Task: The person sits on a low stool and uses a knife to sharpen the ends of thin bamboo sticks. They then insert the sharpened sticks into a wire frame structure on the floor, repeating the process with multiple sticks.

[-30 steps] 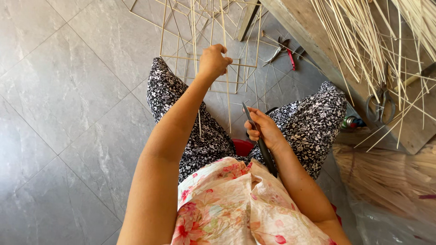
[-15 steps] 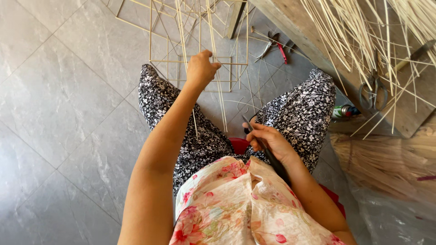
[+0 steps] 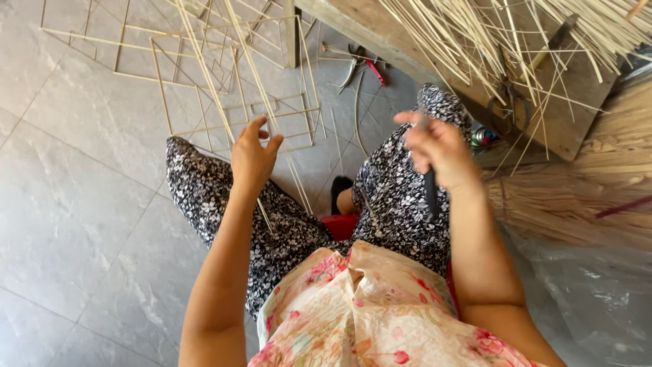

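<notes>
Here a thin pale stick [image 3: 261, 115] runs slantwise from the upper left down over the person's left knee, and the left hand [image 3: 252, 158] pinches it, fingers closed around it above the patterned trousers [image 3: 285, 231]. The right hand [image 3: 438, 153] is raised over the right knee, curled tight on a dark-handled tool [image 3: 430, 194] whose handle hangs down below the fist. Just past the left hand, square frames of thin sticks [image 3: 231, 88] lie flat on the grey tiled floor [image 3: 81, 204]. Farther off, red-handled pliers [image 3: 363, 64] rest on the tiles near a wooden board [image 3: 564, 115] strewn with a loose bundle of sticks [image 3: 475, 34]. A straw broom [image 3: 577, 197] lies to the right.
</notes>
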